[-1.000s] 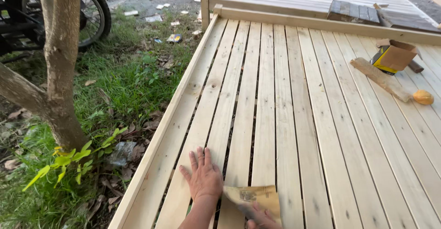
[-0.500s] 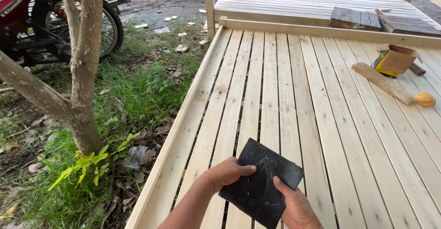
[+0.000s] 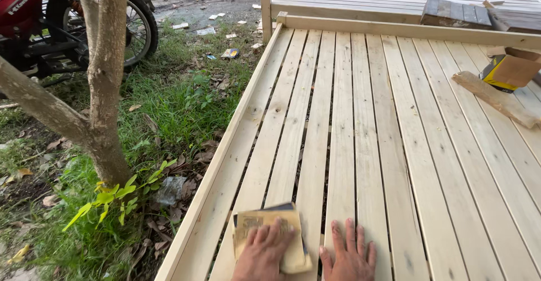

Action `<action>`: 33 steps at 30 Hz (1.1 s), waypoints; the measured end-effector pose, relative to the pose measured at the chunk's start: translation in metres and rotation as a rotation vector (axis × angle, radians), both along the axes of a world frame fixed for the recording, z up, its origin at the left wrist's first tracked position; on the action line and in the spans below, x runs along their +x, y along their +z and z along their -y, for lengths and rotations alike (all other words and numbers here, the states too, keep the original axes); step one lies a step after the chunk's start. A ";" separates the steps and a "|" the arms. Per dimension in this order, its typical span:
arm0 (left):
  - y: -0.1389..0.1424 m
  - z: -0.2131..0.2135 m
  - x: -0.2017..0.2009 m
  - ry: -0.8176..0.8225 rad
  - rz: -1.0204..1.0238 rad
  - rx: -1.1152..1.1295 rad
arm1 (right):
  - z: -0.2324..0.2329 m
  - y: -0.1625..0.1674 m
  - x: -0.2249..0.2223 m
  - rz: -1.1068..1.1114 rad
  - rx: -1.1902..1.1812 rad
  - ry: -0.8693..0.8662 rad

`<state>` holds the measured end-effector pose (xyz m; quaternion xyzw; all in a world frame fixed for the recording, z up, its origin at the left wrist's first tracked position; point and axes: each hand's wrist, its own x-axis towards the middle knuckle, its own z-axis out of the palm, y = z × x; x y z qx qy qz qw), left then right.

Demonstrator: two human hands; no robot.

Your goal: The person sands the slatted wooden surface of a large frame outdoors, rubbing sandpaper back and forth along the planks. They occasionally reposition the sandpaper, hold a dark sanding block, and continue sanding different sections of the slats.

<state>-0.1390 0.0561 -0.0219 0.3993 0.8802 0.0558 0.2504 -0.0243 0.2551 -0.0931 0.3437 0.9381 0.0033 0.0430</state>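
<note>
Slat deck point(image 3: 394, 145): L hand point(image 3: 262, 255) flat on sandpaper point(image 3: 270, 233).

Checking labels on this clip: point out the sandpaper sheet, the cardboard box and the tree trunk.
sandpaper sheet point(image 3: 253, 223), head view, tan upper-left area
cardboard box point(image 3: 514, 70), head view, brown side
tree trunk point(image 3: 107, 78), head view, mid bark

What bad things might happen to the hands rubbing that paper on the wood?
The left hand presses a sheet of sandpaper flat on the bare wooden slats, so a splinter might catch a finger. There are open gaps between the slats, and the sheet's edge or a fingertip might snag in one. The right hand rests flat beside the sheet, close enough that the gritty paper might scrape it.
</note>
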 end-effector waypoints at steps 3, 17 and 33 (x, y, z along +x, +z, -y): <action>0.013 -0.040 -0.046 0.049 -0.234 0.005 | 0.001 0.018 -0.009 0.063 -0.013 -0.016; -0.097 0.017 0.008 -0.232 -0.249 0.320 | 0.006 0.031 -0.011 0.090 -0.044 0.001; -0.088 -0.002 0.003 -0.313 -0.645 0.528 | 0.006 0.025 -0.008 0.013 -0.053 0.010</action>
